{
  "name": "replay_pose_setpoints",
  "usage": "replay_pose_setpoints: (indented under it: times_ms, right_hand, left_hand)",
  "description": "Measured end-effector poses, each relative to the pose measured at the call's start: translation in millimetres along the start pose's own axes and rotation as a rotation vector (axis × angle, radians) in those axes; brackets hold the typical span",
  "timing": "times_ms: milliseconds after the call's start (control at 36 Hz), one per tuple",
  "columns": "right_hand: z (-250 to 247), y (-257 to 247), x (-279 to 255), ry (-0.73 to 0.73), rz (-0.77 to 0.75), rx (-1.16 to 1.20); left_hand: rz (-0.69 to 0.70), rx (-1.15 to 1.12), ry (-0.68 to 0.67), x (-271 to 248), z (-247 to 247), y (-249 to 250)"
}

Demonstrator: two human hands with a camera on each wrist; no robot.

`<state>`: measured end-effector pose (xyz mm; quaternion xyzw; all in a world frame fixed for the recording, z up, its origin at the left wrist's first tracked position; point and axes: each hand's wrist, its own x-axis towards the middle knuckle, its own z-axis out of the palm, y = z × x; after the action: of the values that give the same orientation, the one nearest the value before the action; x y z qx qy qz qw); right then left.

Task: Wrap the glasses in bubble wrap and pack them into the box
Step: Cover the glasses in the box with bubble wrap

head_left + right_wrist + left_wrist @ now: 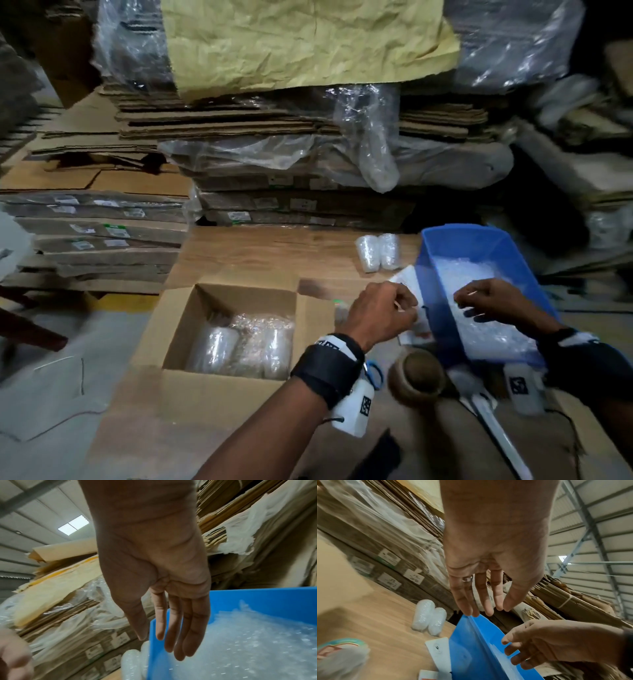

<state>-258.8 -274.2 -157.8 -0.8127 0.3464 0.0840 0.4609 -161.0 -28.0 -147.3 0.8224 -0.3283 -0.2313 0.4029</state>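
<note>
An open cardboard box point(212, 390) on the table holds several bubble-wrapped glasses point(246, 342). Two more wrapped glasses point(376, 251) point(428, 618) point(132, 662) stand side by side on the table behind it. To the right, a blue bin point(462, 233) point(471, 649) point(257, 596) holds bubble wrap point(496, 339) point(248, 642). My left hand point(380, 311) point(488, 588) hovers at the bin's left rim with straight fingers and holds nothing. Over the bubble wrap inside the bin, my right hand point(489, 301) point(171, 628) point(547, 642) is stretched out with nothing in it.
A brown tape roll point(416, 377) lies at the bin's near end. A white card point(411, 284) point(438, 651) sits against the bin's left side. Stacks of flattened cardboard under plastic sheeting point(274, 154) wall off the back of the table.
</note>
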Motion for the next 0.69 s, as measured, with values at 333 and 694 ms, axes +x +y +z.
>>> replay_pose_setpoints:
  times_ms: [333,694]
  right_hand:
    - [-46,63,25,-0.007,0.060,-0.306]
    - [-23,81,70,-0.111,-0.034,-0.794]
  left_hand:
    - [0.061,0.158,-0.144,62,90,47]
    - [-0.014,0.016,-0.205,78,119,21]
